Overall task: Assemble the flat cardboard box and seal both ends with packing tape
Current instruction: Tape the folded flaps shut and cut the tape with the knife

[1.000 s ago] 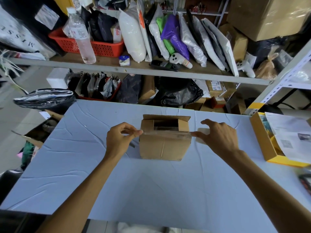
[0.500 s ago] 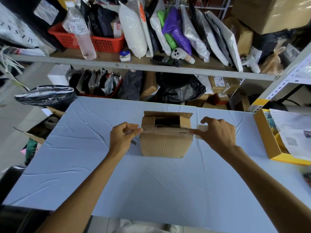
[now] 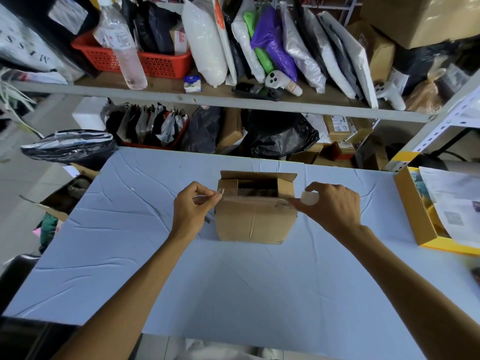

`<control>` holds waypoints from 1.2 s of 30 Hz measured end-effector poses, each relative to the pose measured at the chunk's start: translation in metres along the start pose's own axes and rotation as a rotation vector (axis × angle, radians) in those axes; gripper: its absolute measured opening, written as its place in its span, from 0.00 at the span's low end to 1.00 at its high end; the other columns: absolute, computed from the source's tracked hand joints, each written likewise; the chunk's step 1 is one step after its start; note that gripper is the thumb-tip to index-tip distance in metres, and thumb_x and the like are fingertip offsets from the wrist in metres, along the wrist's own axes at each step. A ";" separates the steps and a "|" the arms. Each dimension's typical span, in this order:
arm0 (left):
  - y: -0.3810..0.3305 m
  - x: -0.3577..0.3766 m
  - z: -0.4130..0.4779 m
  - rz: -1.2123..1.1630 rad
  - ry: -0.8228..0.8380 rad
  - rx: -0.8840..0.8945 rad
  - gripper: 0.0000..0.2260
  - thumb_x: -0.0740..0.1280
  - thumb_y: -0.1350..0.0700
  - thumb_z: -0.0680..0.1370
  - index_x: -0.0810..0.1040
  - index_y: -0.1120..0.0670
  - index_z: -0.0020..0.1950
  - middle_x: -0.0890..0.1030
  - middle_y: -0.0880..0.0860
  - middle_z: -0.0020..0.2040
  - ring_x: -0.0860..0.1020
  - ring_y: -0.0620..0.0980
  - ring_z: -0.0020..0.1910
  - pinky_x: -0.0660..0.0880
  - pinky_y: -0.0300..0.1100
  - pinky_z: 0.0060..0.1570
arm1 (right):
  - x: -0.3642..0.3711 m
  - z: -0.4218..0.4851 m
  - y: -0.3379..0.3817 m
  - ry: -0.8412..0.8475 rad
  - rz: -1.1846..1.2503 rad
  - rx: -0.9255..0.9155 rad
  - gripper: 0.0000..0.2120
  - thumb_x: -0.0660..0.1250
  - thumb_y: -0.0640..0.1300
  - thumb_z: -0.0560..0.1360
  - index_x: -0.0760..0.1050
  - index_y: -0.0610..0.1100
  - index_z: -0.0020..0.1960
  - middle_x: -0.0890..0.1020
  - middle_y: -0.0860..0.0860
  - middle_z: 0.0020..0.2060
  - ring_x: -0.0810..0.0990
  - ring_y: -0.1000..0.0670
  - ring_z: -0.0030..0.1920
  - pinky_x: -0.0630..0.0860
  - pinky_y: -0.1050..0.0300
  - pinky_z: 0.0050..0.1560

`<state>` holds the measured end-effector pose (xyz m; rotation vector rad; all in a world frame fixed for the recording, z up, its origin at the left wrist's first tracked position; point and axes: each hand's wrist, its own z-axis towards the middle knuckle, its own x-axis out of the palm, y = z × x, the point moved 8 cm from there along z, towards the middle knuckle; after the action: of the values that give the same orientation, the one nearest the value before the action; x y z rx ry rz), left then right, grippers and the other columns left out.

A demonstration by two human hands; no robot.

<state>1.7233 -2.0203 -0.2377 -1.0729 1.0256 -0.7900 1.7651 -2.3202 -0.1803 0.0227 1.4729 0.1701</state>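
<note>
A small brown cardboard box (image 3: 255,220) stands on the pale blue table (image 3: 233,281) with its top flaps open. A strip of clear packing tape (image 3: 257,200) stretches across the box's near top edge. My left hand (image 3: 193,210) pinches the strip's left end just left of the box. My right hand (image 3: 333,206) holds the tape roll (image 3: 309,198) at the box's right corner, thumb and fingers wrapped around it. The roll is mostly hidden by my fingers.
A yellow-edged cardboard tray (image 3: 415,211) with printed papers sits at the table's right edge. Behind the table are shelves (image 3: 220,100) crowded with bags, a red basket (image 3: 161,62) and a plastic bottle (image 3: 122,45). An open carton (image 3: 62,201) stands on the floor at left.
Both hands stay in nearly the same place with the tape stretched over the box. The view has shifted slightly; the tape sits a little closer to the near edge.
</note>
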 end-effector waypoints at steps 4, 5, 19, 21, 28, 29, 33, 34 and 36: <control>0.000 0.001 0.001 -0.039 0.029 -0.021 0.10 0.76 0.60 0.69 0.77 0.59 0.45 0.84 0.55 0.43 0.83 0.50 0.44 0.80 0.38 0.46 | 0.000 0.002 -0.002 0.013 0.040 -0.032 0.26 0.66 0.70 0.67 0.80 0.54 0.56 0.84 0.50 0.44 0.80 0.46 0.44 0.68 0.60 0.35; 0.000 0.002 0.000 -0.053 0.034 -0.021 0.10 0.76 0.61 0.69 0.77 0.59 0.45 0.84 0.54 0.43 0.83 0.50 0.43 0.80 0.38 0.45 | 0.000 0.002 -0.001 0.020 0.040 -0.043 0.27 0.66 0.69 0.67 0.78 0.54 0.58 0.84 0.51 0.48 0.81 0.46 0.47 0.68 0.60 0.37; -0.004 -0.010 -0.007 0.000 -0.031 0.008 0.08 0.76 0.56 0.69 0.83 0.59 0.41 0.84 0.51 0.39 0.81 0.46 0.39 0.78 0.34 0.41 | 0.009 0.006 -0.004 0.032 0.035 0.023 0.29 0.67 0.67 0.68 0.78 0.48 0.59 0.83 0.49 0.55 0.80 0.45 0.52 0.69 0.58 0.39; -0.004 -0.009 -0.008 -0.006 -0.026 0.004 0.09 0.76 0.54 0.69 0.83 0.60 0.41 0.84 0.51 0.38 0.82 0.47 0.39 0.79 0.38 0.42 | 0.009 0.007 -0.004 0.033 0.034 0.033 0.28 0.67 0.68 0.68 0.78 0.49 0.59 0.83 0.48 0.54 0.80 0.45 0.52 0.69 0.57 0.40; -0.005 -0.006 -0.010 -0.071 0.003 -0.055 0.09 0.75 0.54 0.70 0.82 0.59 0.43 0.85 0.47 0.39 0.82 0.44 0.41 0.78 0.34 0.42 | 0.009 0.009 -0.003 0.049 0.028 0.059 0.29 0.67 0.68 0.67 0.78 0.49 0.58 0.83 0.48 0.52 0.80 0.44 0.50 0.67 0.57 0.38; -0.004 -0.006 -0.010 -0.075 -0.007 -0.059 0.09 0.75 0.55 0.70 0.82 0.60 0.42 0.84 0.46 0.38 0.82 0.43 0.41 0.77 0.33 0.41 | 0.009 0.009 -0.002 0.050 0.027 0.060 0.28 0.67 0.68 0.67 0.79 0.49 0.58 0.83 0.48 0.51 0.80 0.44 0.50 0.67 0.57 0.38; 0.003 -0.005 -0.007 -0.057 -0.006 -0.080 0.08 0.74 0.55 0.71 0.83 0.59 0.43 0.85 0.47 0.44 0.81 0.43 0.46 0.77 0.35 0.46 | 0.009 0.012 -0.001 0.059 0.022 0.066 0.28 0.68 0.68 0.67 0.79 0.48 0.57 0.83 0.47 0.49 0.80 0.44 0.47 0.68 0.57 0.38; 0.004 -0.004 -0.007 -0.053 0.009 -0.077 0.07 0.74 0.55 0.72 0.83 0.59 0.44 0.85 0.48 0.45 0.82 0.43 0.47 0.77 0.35 0.47 | 0.009 0.012 -0.001 0.060 0.021 0.067 0.28 0.68 0.68 0.67 0.79 0.48 0.57 0.83 0.47 0.49 0.79 0.44 0.47 0.69 0.56 0.38; 0.005 -0.001 -0.005 -0.041 0.030 -0.069 0.08 0.73 0.56 0.72 0.82 0.60 0.44 0.85 0.48 0.46 0.82 0.43 0.47 0.78 0.34 0.47 | 0.009 0.013 -0.002 0.063 0.021 0.069 0.28 0.68 0.67 0.67 0.79 0.48 0.57 0.83 0.47 0.49 0.79 0.44 0.47 0.69 0.57 0.38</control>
<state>1.7188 -2.0193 -0.2433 -1.1473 1.0657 -0.8112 1.7786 -2.3195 -0.1881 0.0897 1.5413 0.1384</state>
